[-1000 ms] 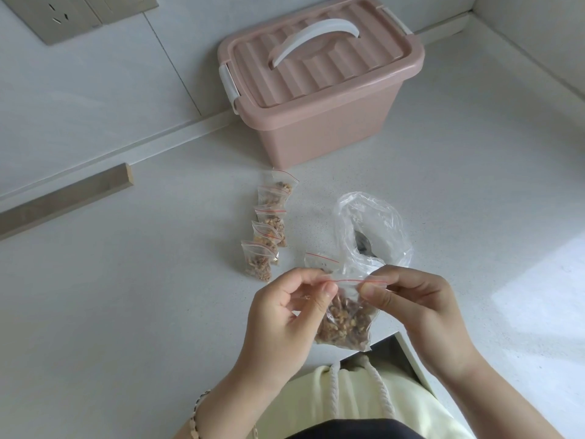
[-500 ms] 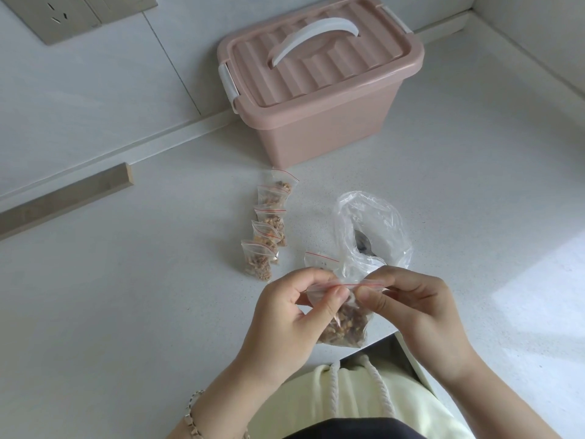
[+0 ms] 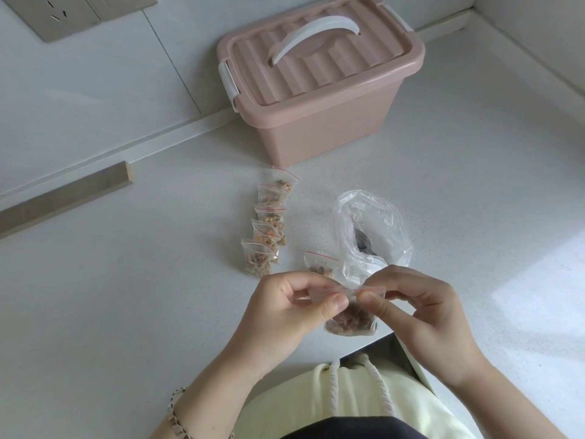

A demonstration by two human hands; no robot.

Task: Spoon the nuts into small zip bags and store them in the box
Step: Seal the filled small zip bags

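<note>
Zip bag (image 3: pixel 349 321) | grip: left hand (image 3: pixel 285 308), right hand (image 3: pixel 421 308) both pinching seal | thumbs drawn together since | looks nearly sealed

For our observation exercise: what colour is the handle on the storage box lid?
White handle on the pink box, clearest in the head view.

Pink lidded plastic box (image 3: pixel 319 122): smooth, satin sheen, ribbed lid; white plastic handle (image 3: pixel 313 33) glossier. White speckled counter (image 3: pixel 126 312): stone-like, smooth, matt. Big clear thin-film plastic bag (image 3: pixel 376 217): crinkled, shiny. Small clear zip bags w/ red strip (image 3: pixel 269 218): glossy plastic. Beige bar (image 3: pixel 63 194) by wall: looks like wood, matt. Pale-yellow cloth top (image 3: pixel 351 397) w/ braided white cords (image 3: pixel 381 386).
</note>
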